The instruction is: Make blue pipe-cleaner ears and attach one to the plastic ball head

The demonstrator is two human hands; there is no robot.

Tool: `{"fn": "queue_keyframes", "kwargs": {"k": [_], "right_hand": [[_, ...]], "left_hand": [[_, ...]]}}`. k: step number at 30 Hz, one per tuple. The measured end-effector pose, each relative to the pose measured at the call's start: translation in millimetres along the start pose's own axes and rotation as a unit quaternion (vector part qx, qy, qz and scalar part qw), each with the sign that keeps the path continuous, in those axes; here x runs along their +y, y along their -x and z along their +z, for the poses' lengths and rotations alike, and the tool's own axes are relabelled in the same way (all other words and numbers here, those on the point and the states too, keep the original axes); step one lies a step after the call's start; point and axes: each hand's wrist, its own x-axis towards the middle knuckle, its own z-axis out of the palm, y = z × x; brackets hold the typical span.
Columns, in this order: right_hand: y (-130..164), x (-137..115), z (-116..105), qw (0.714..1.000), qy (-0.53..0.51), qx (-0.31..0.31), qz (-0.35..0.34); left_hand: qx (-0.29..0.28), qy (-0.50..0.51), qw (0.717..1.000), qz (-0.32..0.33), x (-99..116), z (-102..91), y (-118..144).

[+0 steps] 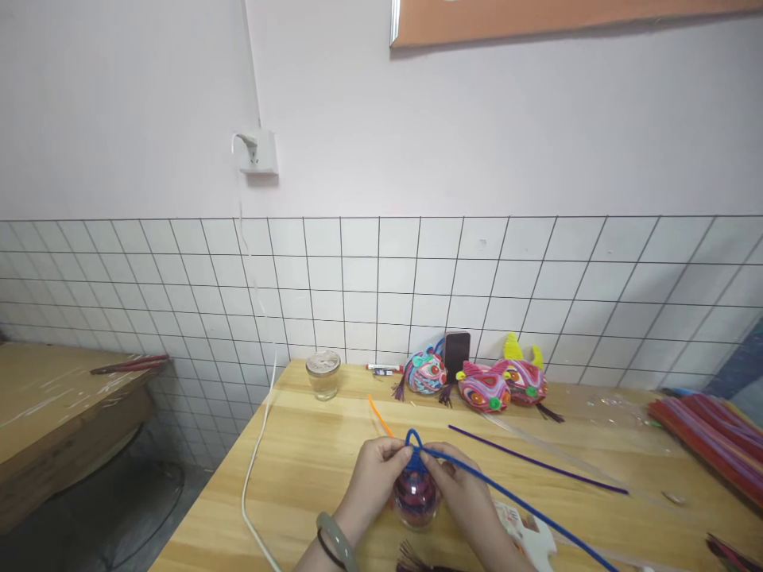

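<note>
The table [310,461] ran out from the tiled wall, and everything sat in relation to it. Along its right edge lay a stack of stems [709,433] (the stock, within reach). At its back, against the wall, stood three finished figures [477,381] around a propped phone [456,355], with a jar [323,374] to their left. A purple stem [536,459] and an orange stem [379,415] lay loose mid-table. Near the front edge, both hands met over a ball [414,496] wound in pink and blue. The left hand [373,477] was closed round its side, apparently to steady it. The right hand [465,492] pinched the blue stem [513,499] at its loop above the ball, the tail trailing right across the table.
</note>
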Motion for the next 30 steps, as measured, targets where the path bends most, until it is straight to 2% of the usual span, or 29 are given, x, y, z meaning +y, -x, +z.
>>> {"fn": "queue_keyframes", "kwargs": {"k": [16,30], "right_hand": [[0.4,-6.1,-2.7,0.998,0.058,-0.016,-0.004],[2.7,-13.6,-3.7,0.993,0.114,-0.002,-0.036]], "left_hand": [[0.013,-0.019,0.999,0.026,-1.7,4.1,3.0],[0.025,-0.034,0.999,0.029,-1.5,8.1,3.5]]}}
